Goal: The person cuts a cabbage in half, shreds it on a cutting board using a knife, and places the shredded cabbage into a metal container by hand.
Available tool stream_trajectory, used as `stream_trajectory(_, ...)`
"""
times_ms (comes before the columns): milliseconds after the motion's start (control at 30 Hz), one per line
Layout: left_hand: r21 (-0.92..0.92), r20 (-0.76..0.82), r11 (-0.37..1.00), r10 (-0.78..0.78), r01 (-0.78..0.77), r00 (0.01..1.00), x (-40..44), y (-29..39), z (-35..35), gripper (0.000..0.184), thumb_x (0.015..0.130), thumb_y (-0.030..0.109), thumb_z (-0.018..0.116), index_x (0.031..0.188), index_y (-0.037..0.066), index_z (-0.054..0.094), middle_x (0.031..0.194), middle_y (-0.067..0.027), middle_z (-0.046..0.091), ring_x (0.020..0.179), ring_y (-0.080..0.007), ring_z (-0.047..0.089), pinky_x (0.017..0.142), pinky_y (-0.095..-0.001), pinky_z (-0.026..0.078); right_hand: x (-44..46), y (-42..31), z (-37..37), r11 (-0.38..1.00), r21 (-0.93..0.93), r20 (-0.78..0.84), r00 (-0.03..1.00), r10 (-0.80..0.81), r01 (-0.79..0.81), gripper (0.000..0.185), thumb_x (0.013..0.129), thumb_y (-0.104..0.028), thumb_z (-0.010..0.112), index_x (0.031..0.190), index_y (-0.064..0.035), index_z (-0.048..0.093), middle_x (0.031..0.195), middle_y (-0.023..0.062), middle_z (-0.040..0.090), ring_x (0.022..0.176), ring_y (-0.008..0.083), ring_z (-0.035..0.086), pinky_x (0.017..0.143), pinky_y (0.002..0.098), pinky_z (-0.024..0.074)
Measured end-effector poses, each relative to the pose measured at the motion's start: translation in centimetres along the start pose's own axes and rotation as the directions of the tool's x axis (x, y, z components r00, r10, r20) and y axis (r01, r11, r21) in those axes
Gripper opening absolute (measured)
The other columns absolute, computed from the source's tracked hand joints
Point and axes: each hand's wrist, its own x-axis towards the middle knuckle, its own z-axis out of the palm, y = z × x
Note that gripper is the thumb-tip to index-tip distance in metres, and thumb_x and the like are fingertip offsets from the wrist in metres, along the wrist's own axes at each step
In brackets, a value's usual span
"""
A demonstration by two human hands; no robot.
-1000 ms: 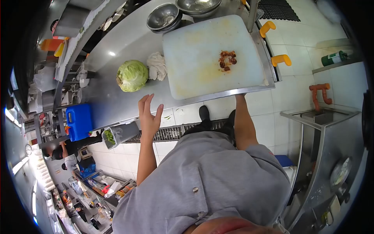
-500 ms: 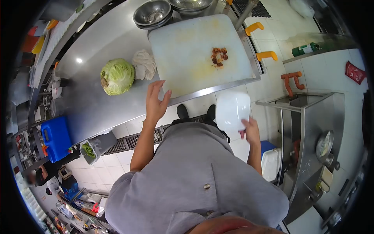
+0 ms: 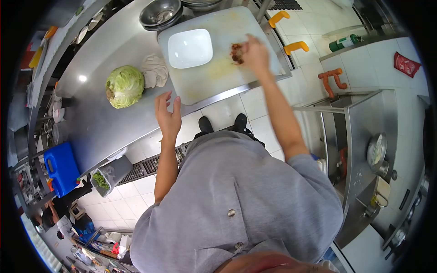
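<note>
Head view: the small brown food pieces (image 3: 236,54) lie in a loose cluster on the right half of a stained white cutting board (image 3: 205,86). The right hand (image 3: 251,45) is at their right side, fingers bent down around them; whether it pinches any, I cannot tell. On the left half of the board sits 1 rounded-square white dish (image 3: 190,48), with no food visible in it.

The 2 hands are well apart. The left hand (image 3: 169,116) hangs at the near edge of the steel table (image 3: 102,116), fingers spread and slightly curled, holding nothing.

Left of the board lies 1 crumpled white cloth (image 3: 155,71), and just beyond it, farther left, 1 green cabbage (image 3: 124,86). Stacked metal bowls (image 3: 160,14) stand by the board's far left corner. Past its right side, 2 yellow handles (image 3: 287,33) stick out.

Left on the near side are 1 blue jug (image 3: 62,168) and 1 gray bin (image 3: 119,169) with leafy greens (image 3: 99,180) inside. Under the table's near edge, 2 dark shoes (image 3: 223,123) show on the tiled floor (image 3: 225,108). To the right, 1 pan (image 3: 377,151) rests on a steel counter (image 3: 364,136).
</note>
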Motion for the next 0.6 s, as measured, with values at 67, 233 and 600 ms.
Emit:
stream_trajectory(67,-0.005,-0.011,1.0,0.008,-0.009,1.0,-0.7,0.6,1.4,0.028,0.091,0.013,0.069,0.115,0.0,0.064,0.11,-0.0141,0.061,0.101,-0.0266,0.063,0.083,-0.0375,0.053,1.9,6.2,-3.6,0.794,-0.593,0.076,0.99,-0.115,0.138,0.032,0.087,-0.013,0.062,0.115,-0.0003,0.067,0.104,0.0193,0.071,0.103,0.0327,0.067,0.077,0.0473,0.0541)
stream_trajectory(233,-0.112,0.243,0.949,0.315,-0.296,0.917,1.2,4.9,8.0,0.033,0.083,0.013,0.074,0.112,0.0,0.065,0.108,-0.0183,0.06,0.098,-0.0364,0.061,0.086,-0.0417,0.05,2.6,11.6,-6.8,0.376,-0.822,0.502,0.856,0.125,0.428,0.023,0.087,-0.018,0.062,0.102,-0.006,0.075,0.106,0.0146,0.072,0.106,0.0283,0.068,0.08,0.0458,0.0543)
stream_trajectory(600,0.22,0.593,0.929,0.115,-0.298,0.797,11.7,6.8,18.0,0.089,0.072,0.024,0.085,0.144,-0.003,0.039,0.129,-0.0297,0.044,0.114,-0.0441,0.054,0.101,-0.0417,0.047,-13.8,9.3,-25.9,0.809,-0.485,0.092,0.9,0.425,-0.332,0.027,0.096,-0.03,0.059,0.104,-0.0045,0.06,0.095,0.0206,0.069,0.087,0.0435,0.066,0.074,0.0529,0.0509)
